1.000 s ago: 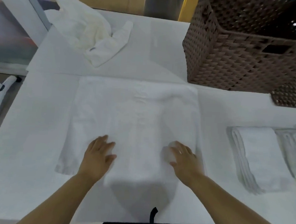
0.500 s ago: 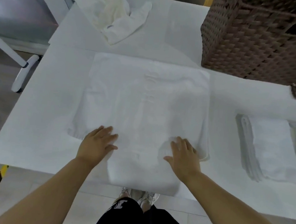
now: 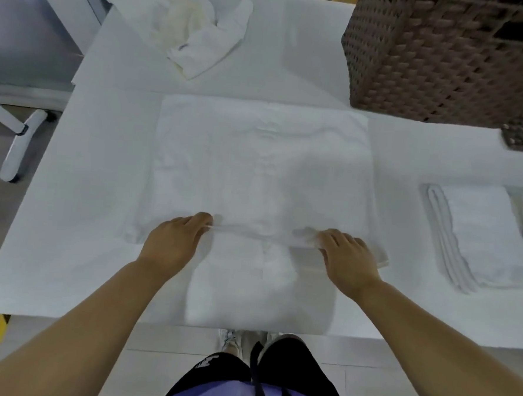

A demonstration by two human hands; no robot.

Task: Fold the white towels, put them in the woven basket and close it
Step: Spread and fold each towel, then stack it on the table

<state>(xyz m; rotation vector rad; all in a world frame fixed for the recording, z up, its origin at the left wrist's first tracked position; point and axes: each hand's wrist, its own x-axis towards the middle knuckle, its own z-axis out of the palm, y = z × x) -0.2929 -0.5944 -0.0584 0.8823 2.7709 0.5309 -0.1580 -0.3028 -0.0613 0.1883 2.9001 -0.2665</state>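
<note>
Spread towel [image 3: 262, 167]: is lying flat mid-table [image 3: 69, 216], its near end reaching the 6 o'clock edge.
Left hand [image 3: 172, 241]: is pinching a raised ridge of the spread towel at its 7 o'clock side, fingers curled.
Right hand [image 3: 345, 258]: is gripping the same ridge at the 5 o'clock side, bunching cloth under the fingers.
Woven basket [image 3: 446, 56]: is standing at 1 o'clock, apart from the spread towel.
Crumpled towel [image 3: 185, 24]: is lying at 11 o'clock.
Folded towels [image 3: 484, 236]: are lying side by side at 3 o'clock.

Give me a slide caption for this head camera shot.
Left hand and right hand pinch the spread towel; folded towels at right, woven basket beyond.
</note>
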